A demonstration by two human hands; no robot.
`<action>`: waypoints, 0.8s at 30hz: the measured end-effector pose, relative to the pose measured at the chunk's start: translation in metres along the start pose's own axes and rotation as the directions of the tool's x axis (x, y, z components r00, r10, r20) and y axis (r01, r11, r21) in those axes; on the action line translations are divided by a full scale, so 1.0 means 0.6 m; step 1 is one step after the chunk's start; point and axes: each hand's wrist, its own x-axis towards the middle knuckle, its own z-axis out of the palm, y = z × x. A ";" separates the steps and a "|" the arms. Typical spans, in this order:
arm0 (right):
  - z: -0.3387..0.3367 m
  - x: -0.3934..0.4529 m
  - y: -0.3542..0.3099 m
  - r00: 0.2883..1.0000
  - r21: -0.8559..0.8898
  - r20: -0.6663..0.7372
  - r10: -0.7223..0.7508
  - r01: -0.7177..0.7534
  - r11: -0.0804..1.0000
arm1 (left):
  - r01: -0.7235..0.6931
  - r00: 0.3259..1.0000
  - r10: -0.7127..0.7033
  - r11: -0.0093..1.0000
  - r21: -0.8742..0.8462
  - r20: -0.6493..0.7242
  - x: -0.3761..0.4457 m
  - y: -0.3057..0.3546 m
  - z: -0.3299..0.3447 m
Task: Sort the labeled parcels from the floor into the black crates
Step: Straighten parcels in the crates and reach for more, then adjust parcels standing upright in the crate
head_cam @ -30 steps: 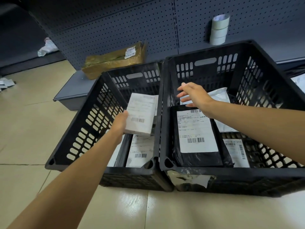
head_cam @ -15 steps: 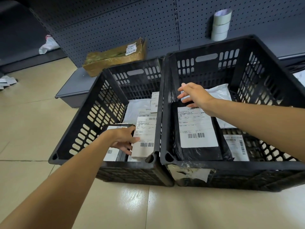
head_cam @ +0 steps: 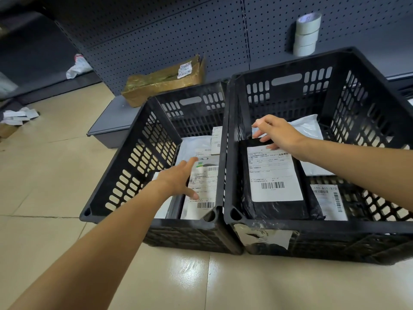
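Glossy beige floor tiles fill the nearest ground, with light reflected just in front of two black slotted crates set side by side and touching. A torn white sticker is seen on the near wall of the right crate. The left crate is lower and narrower.

The left hand is stretched into the left crate, fingers straight and spread, and is laid over a white labeled parcel at the crate's near right corner; nothing is gripped. Further white mailers are piled behind it, one label standing against the shared wall.

In the right crate a black parcel with a large white barcode label is laid flat at the near left. Its far edge is touched by the loosely bent fingers of the right hand; whether the edge is pinched cannot be told. A white poly mailer lies under and beyond that hand, and another labeled parcel is partly covered by the black one.

Behind the crates, a tape-wrapped cardboard box is rested on a low grey shelf base. A dark pegboard wall rises behind, with three stacked rolls of tape on the shelf to the right. Loose parcels lie on the floor at far left, and a crumpled white bag is seen on a distant shelf.
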 end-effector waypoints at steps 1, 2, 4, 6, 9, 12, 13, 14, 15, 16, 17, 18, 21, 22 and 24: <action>-0.004 -0.002 0.000 1.000 -0.008 -0.001 -0.005 0.005 1.000 | -0.017 1.000 0.017 0.999 0.033 0.012 -0.001 0.006 -0.001; -0.008 -0.003 -0.001 1.000 -0.013 -0.003 -0.009 0.009 1.000 | -0.033 0.999 0.031 0.998 0.056 0.032 -0.002 0.011 -0.003; -0.015 -0.007 -0.003 1.000 -0.023 -0.008 -0.015 0.015 1.000 | -0.042 0.997 0.036 0.996 0.080 0.068 0.000 0.015 -0.008; -0.021 -0.011 -0.003 1.000 -0.042 -0.002 -0.026 0.026 0.999 | -0.035 0.994 0.024 0.994 0.108 0.104 0.002 0.017 -0.014; -0.033 -0.017 -0.003 1.000 -0.053 0.002 -0.031 0.031 0.998 | -0.015 0.992 -0.017 0.965 0.261 0.121 0.003 0.026 -0.022; -0.050 -0.023 -0.006 0.999 -0.076 -0.002 -0.049 0.049 0.996 | 0.065 0.997 -0.052 0.965 0.255 -0.058 0.007 0.041 -0.043; -0.054 -0.025 -0.007 0.998 -0.078 -0.010 -0.055 0.054 0.995 | 0.077 0.991 -0.050 0.973 0.219 -0.127 0.008 0.047 -0.056; -0.059 -0.027 -0.008 0.998 -0.078 -0.016 -0.057 0.056 0.995 | 0.079 0.980 -0.042 0.980 0.185 -0.193 0.009 0.055 -0.070; -0.064 -0.028 -0.008 0.998 -0.076 -0.017 -0.059 0.058 0.995 | 0.079 0.965 -0.039 0.986 0.148 -0.259 0.011 0.062 -0.085; -0.069 -0.030 -0.009 0.998 -0.076 -0.015 -0.059 0.058 0.995 | 0.076 0.943 -0.041 0.993 0.095 -0.331 0.011 0.071 -0.100; -0.076 -0.032 -0.009 0.998 -0.077 -0.012 -0.060 0.059 0.995 | 0.064 0.914 -0.045 0.997 0.033 -0.402 0.012 0.081 -0.113; -0.083 -0.035 -0.010 0.998 -0.078 -0.012 -0.062 0.061 0.995 | 0.042 0.883 -0.048 0.999 -0.024 -0.466 0.013 0.090 -0.125; -0.113 -0.043 -0.014 0.996 -0.068 -0.038 -0.079 0.076 0.995 | -0.041 0.805 -0.007 0.997 -0.067 -0.593 0.016 0.127 -0.154; -0.124 -0.045 -0.015 0.995 -0.073 -0.062 -0.082 0.077 0.994 | -0.077 0.780 0.029 0.996 -0.049 -0.626 0.017 0.143 -0.162; -0.149 -0.049 -0.017 0.988 -0.096 -0.131 -0.082 0.070 0.993 | -0.165 0.719 0.129 0.986 0.013 -0.683 0.019 0.182 -0.173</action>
